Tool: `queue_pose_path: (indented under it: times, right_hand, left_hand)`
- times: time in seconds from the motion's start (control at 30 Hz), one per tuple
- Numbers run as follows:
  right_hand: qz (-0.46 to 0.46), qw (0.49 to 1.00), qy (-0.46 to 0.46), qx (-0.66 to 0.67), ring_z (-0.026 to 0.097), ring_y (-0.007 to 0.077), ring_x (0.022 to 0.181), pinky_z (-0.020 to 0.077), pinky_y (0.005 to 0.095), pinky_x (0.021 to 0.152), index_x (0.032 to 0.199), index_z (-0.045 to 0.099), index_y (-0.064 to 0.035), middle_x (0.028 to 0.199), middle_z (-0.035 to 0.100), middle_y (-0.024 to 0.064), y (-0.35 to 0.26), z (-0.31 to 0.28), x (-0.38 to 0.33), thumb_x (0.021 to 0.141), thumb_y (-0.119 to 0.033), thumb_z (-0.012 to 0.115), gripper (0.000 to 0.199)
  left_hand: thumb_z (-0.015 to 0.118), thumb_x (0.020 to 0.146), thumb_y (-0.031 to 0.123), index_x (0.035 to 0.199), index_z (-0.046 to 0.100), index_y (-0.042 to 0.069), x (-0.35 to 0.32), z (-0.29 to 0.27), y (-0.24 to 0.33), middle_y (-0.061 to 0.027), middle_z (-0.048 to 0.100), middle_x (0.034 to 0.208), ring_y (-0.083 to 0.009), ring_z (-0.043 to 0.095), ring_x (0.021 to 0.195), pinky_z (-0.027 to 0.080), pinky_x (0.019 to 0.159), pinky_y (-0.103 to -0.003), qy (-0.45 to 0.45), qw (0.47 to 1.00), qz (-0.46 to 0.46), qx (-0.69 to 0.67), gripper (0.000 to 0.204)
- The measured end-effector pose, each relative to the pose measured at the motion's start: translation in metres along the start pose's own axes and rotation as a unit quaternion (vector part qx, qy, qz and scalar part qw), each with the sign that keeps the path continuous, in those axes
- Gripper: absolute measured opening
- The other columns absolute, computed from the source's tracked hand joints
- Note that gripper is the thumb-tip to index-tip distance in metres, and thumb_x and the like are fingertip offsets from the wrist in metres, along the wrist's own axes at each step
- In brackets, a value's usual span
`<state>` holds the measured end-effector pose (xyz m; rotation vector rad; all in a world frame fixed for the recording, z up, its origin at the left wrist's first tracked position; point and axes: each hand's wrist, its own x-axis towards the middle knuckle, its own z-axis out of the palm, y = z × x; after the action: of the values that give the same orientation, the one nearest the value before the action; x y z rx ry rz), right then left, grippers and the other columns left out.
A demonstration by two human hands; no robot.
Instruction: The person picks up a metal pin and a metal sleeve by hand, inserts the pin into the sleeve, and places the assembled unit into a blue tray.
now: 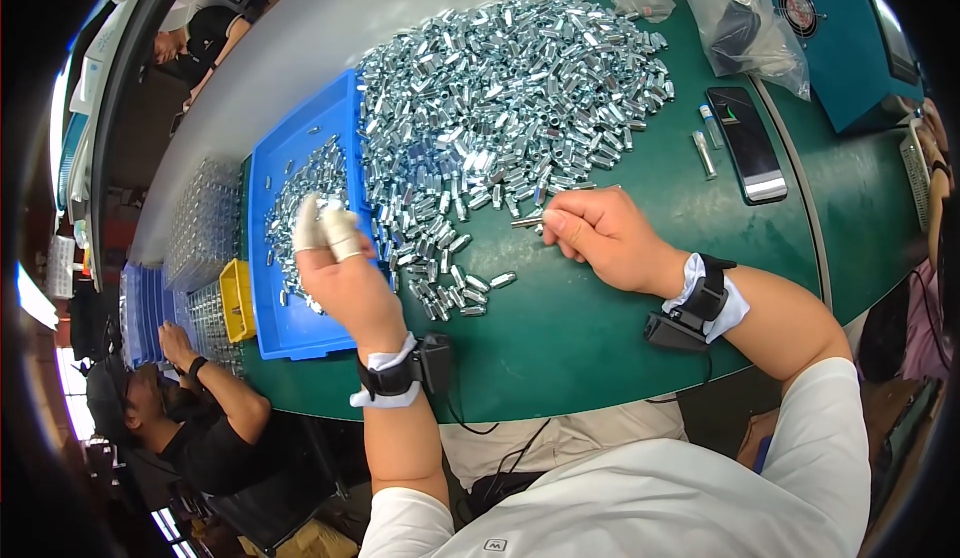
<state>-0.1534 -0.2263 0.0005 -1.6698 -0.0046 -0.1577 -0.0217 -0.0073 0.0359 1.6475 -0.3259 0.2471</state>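
My right hand (605, 236) pinches a slim metal rod (524, 223) between thumb and fingers; its tip points left, over the green table. My left hand (345, 283), with white covers on some fingers, is above the blue tray (300, 335). Its covered fingers stretch out with a gap between them, and I see nothing held there. Small metal fittings (290, 208) lie in the tray under and around this hand. A large heap of shiny hexagonal metal sleeves (520, 88) spreads beyond both hands, with several strays (455, 293) between them.
Right of the heap lie a black phone (746, 143), a small metal cylinder (704, 155) and plastic bags (740, 18). A teal machine (840, 38) stands far right. Left of the tray are a yellow bin (237, 301) and clear stacked trays (203, 223). Co-workers (215, 398) sit nearby.
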Motion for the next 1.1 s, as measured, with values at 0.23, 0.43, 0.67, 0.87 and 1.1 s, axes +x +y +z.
queue_pose_path:
  times: [0.23, 0.43, 0.67, 0.87, 1.1]
  right_hand:
    - [0.003, 1.0, -0.002, 0.011, 0.05, 0.0074, 0.055, 0.0407, 0.026, 0.053, 0.08, 0.062, -0.001, 0.061, 0.056, 0.0014, -0.001, 0.001, -0.001, 0.1, -0.021, 0.052, 0.03]
    - [0.019, 0.999, -0.012, 0.031, 0.051, 0.008, 0.056, 0.0416, 0.0269, 0.054, 0.079, 0.062, -0.0008, 0.06, 0.056, 0.0016, 0.0, 0.002, 0.0, 0.1, -0.021, 0.053, 0.031]
    - [-0.006, 1.0, -0.017, -0.002, 0.049, 0.0065, 0.055, 0.0396, 0.0245, 0.052, 0.082, 0.062, -0.0002, 0.063, 0.056, 0.0005, 0.0, 0.002, 0.001, 0.1, -0.019, 0.051, 0.028]
    - [-0.023, 0.999, -0.011, -0.028, 0.05, 0.0072, 0.055, 0.0396, 0.0252, 0.052, 0.081, 0.063, -0.0004, 0.062, 0.056, 0.0014, 0.005, 0.001, 0.001, 0.099, -0.017, 0.053, 0.026]
    - [-0.038, 0.997, -0.008, -0.068, 0.053, 0.0107, 0.055, 0.0416, 0.027, 0.052, 0.082, 0.064, -0.0004, 0.063, 0.058, 0.0037, 0.009, 0.003, 0.001, 0.097, -0.014, 0.055, 0.022]
  left_hand:
    - [0.07, 0.086, 0.006, 0.102, 0.068, 0.004, -0.014, 0.011, -0.001, -0.007, 0.064, 0.097, -0.0214, 0.057, 0.081, 0.047, 0.072, -0.034, -0.172, 0.955, 0.077, 0.228, 0.016]
    - [0.074, 0.077, 0.001, 0.099, 0.068, 0.003, -0.016, 0.006, -0.002, -0.0136, 0.063, 0.093, -0.0338, 0.055, 0.087, 0.045, 0.08, -0.042, -0.319, 0.853, 0.137, 0.39, 0.023]
    - [0.072, 0.08, -0.001, 0.096, 0.068, 0.002, -0.028, 0.019, 0.015, -0.0103, 0.068, 0.092, -0.0256, 0.064, 0.079, 0.05, 0.069, -0.033, -0.343, 0.926, -0.014, 0.157, 0.017]
    - [0.071, 0.083, -0.001, 0.097, 0.068, 0.002, -0.033, 0.026, 0.013, -0.0098, 0.07, 0.091, -0.0212, 0.066, 0.074, 0.051, 0.064, -0.03, -0.345, 0.924, 0.088, 0.141, 0.015]
    - [0.068, 0.088, 0.0, 0.096, 0.067, -0.001, -0.034, 0.026, 0.015, -0.0058, 0.069, 0.088, -0.0111, 0.063, 0.076, 0.052, 0.069, -0.025, -0.336, 0.902, 0.194, 0.19, 0.008]
